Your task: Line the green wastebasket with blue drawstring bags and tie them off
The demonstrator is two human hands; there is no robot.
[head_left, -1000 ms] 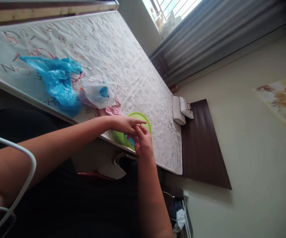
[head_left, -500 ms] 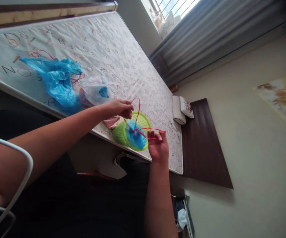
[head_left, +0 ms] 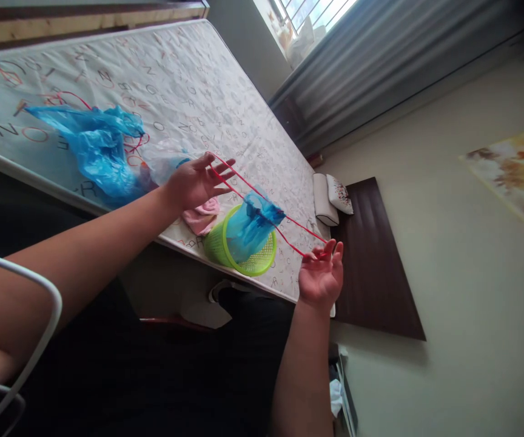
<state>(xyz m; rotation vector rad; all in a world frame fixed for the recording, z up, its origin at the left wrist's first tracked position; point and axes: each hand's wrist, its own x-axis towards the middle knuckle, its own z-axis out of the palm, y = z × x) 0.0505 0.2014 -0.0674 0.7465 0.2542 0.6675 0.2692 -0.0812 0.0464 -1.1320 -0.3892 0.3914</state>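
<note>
A blue drawstring bag (head_left: 251,227) rises partly out of a green mesh basket (head_left: 218,246), its gathered top lifted above the rim. A red drawstring (head_left: 307,230) runs taut through that top to both hands. My left hand (head_left: 191,184) has one loop hooked over its fingers, which are spread apart, left of the basket. The other loop is caught in the curled fingers of my right hand (head_left: 320,278), palm up, right of the basket. Beside the basket lies a folded pink cloth (head_left: 201,216), partly behind my left hand.
The basket stands near the edge of a letter-patterned mattress (head_left: 225,79). Another blue bag (head_left: 102,145) with red strings and a clear plastic bag (head_left: 164,159) lie to the left. Pillows (head_left: 324,200) rest by a dark headboard (head_left: 375,261). A white cable (head_left: 39,276) crosses my left arm.
My hands have moved apart, left hand to the left and up, right hand to the right. The drawstring loops are pulled tight, and the bag's top has come up out of the basket.
</note>
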